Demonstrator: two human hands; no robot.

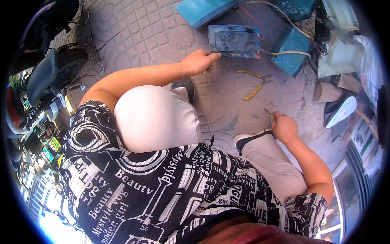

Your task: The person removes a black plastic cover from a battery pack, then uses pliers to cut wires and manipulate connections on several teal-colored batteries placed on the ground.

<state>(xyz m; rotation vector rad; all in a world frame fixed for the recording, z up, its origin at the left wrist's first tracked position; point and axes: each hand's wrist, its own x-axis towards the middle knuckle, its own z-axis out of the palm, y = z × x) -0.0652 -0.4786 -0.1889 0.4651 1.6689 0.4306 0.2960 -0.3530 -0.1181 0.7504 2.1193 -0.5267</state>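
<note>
A flat, dark, worn battery (235, 40) lies on the paving ahead of me, with a red wire and a pale cable by its right side. My left hand (202, 62) is at its near left corner, thumb and fingers closed on the edge there. Low on the right, my right hand (285, 127) is closed around a slim tool (271, 115) with a thin metal tip and a yellowish part showing; its exact kind is hidden by my fingers. Between my hands, pliers (256, 83) with yellow handles lie spread on the ground.
Teal battery blocks (289, 53) stand to the right, another teal block (205, 10) beyond the dark one. Pale translucent cases (340, 57) and a wooden piece (328, 92) line the right side. A parked motorcycle's wheel (71, 63) is at the left.
</note>
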